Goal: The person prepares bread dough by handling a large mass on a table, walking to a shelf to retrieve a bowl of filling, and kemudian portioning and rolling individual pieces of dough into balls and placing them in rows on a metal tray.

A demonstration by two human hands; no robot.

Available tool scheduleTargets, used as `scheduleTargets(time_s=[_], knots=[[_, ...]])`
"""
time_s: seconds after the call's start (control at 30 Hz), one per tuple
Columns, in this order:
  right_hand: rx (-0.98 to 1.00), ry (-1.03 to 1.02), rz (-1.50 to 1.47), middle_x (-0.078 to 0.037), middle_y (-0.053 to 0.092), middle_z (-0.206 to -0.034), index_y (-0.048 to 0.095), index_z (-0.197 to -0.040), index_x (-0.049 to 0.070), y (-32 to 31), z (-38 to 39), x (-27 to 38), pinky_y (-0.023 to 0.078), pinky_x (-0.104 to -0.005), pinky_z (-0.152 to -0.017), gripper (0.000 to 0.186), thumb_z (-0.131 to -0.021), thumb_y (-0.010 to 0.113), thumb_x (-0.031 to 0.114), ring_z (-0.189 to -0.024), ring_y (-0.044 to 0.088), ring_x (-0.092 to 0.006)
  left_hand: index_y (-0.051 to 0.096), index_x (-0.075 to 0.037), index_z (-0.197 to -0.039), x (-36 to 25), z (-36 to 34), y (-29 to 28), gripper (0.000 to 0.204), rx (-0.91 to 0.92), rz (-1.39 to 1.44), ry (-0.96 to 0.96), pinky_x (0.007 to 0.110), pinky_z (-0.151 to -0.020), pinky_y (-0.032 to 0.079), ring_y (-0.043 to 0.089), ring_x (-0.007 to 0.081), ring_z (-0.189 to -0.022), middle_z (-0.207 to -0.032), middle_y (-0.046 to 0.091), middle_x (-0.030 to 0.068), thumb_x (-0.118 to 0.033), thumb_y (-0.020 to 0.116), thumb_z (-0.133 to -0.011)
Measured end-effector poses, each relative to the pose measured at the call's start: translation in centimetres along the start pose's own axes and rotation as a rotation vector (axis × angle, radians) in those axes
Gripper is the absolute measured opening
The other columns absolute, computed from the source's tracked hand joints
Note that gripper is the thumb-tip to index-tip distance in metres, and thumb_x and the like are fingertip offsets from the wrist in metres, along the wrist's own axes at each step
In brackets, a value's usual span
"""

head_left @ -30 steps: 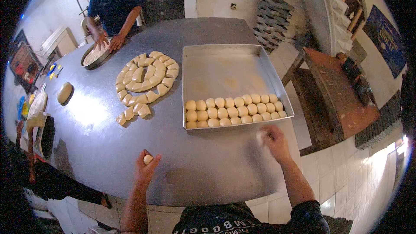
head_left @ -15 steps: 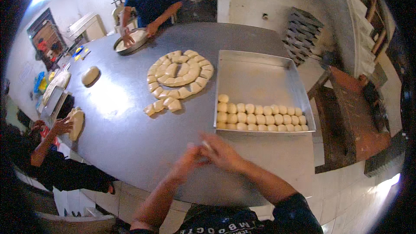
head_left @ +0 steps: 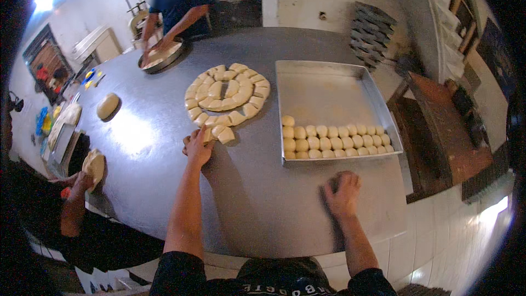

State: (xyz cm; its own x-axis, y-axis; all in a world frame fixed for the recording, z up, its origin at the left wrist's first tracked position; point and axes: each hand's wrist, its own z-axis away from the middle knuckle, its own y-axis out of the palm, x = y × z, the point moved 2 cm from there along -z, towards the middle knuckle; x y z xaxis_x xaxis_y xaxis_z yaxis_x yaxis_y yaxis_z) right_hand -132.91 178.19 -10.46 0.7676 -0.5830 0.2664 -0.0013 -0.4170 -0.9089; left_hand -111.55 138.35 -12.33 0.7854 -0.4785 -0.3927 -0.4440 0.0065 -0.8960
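Note:
My left hand (head_left: 197, 147) reaches to the near end of a coiled row of cut dough pieces (head_left: 249, 111), its fingers closed around a dough piece (head_left: 207, 135) there. Loose dough pieces (head_left: 224, 135) lie just right of those fingers. My right hand (head_left: 344, 193) rests low over the metal table (head_left: 241, 197), fingers curled down; whatever lies under the palm is hidden. Beyond it stands a shallow metal tray (head_left: 378, 98) with rows of round dough balls (head_left: 325, 143) along its near side and one ball starting another row at the left.
Across the table a person (head_left: 181, 8) works both hands in a round pan (head_left: 170, 61). At the left another person's hand (head_left: 82, 181) touches a flattened dough lump (head_left: 94, 165). A smooth dough lump (head_left: 108, 106) sits farther back. A brown bench (head_left: 438, 126) stands right of the table.
My hands were together near the table's front and have parted. The left went forward to the dough pieces; the right moved rightward below the tray. The far person's hands are now both in the pan.

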Motion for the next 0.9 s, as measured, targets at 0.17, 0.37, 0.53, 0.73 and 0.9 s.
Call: scheduleTargets(time_s=[0.17, 0.37, 0.53, 0.73, 0.9], knots=[[0.239, -0.186, -0.255, -0.015, 0.055, -0.090, 0.054, -0.087, 0.004, -2.8, 5.4, -3.2, 0.035, -0.0491, -0.088, 0.019, -0.075, 0.062, 0.016, -0.097, 0.049, -0.0343, 0.059, -0.015, -0.112, 0.8, 1.4, -1.1, 0.031, 0.101, -0.071, 0.076, 0.048, -0.087, 0.042, 0.053, 0.0344, -0.103, -0.112, 0.058, 0.0105, -0.025, 0.062, -0.083], [-0.125, 0.194, -0.091, -0.015, 0.055, -0.092, 0.054, -0.085, 0.005, -0.4, -4.1, -5.8, 0.038, -0.0495, -0.082, 0.030, -0.067, 0.070, 0.023, -0.093, 0.049, -0.0352, 0.053, -0.009, -0.116, 0.7, 9.7, -1.8, 0.037, 0.521, 0.848, -0.214, 0.036, -0.080, 0.048, 0.056, 0.0232, -0.090, -0.106, 0.058, 0.0099, -0.034, 0.055, -0.090], [0.016, -0.012, -0.155, -0.016, 0.054, -0.092, 0.053, -0.088, 0.004, -1.5, -0.2, -9.9, 0.039, -0.0477, -0.080, 0.030, -0.070, 0.068, 0.024, -0.090, 0.049, -0.0355, 0.042, -0.013, -0.124, -4.6, 14.0, -5.4, 0.045, 0.470, 1.309, -0.217, 0.036, -0.079, 0.048, 0.053, 0.0206, -0.096, -0.106, 0.050, 0.0057, -0.030, 0.061, -0.086], [0.042, -0.068, -0.069, -0.016, 0.055, -0.095, 0.054, -0.094, 0.003, -1.0, -0.1, -9.0, 0.039, -0.0463, -0.089, 0.028, -0.075, 0.066, 0.019, -0.096, 0.050, -0.0348, 0.041, -0.015, -0.125, -12.7, 17.5, -4.4, 0.048, 0.403, 1.331, -0.395, 0.032, -0.073, 0.049, 0.053, 0.0152, -0.086, -0.098, 0.050, 0.0037, -0.011, 0.064, -0.083], [0.360, 0.417, -0.820, -0.015, 0.049, -0.123, 0.054, -0.107, 0.008, -6.1, -1.3, -12.1, 0.027, -0.0396, -0.108, 0.041, -0.072, 0.070, 0.023, -0.126, 0.039, -0.0269, 0.043, -0.014, -0.124, -9.3, 18.8, -5.1, 0.043, 0.229, 1.424, -0.435, 0.035, -0.078, 0.051, 0.057, 0.0183, -0.092, -0.103, 0.053, 0.0062, -0.014, 0.062, -0.086]])
